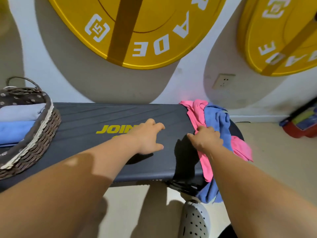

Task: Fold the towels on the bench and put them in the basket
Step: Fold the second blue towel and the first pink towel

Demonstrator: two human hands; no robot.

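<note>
A dark bench [96, 117] with yellow lettering runs across the view. At its right end lies a crumpled heap: a pink towel [194, 114] tangled with a blue towel [217, 121], both hanging over the edge. My right hand [205, 140] rests on the heap's left edge, fingers curled onto the cloth. My left hand [149, 136] hovers over the bench middle, fingers apart, holding nothing. A woven basket [42, 133] stands at the bench's left end with a folded grey towel [22, 112] and a folded blue towel [15, 131] inside.
Two yellow weight plates [145, 31] hang on the white wall behind the bench. A wall socket [223, 81] sits low on the wall. A red and blue object [301, 124] lies on the floor at right. My grey clog [193, 220] is below the bench.
</note>
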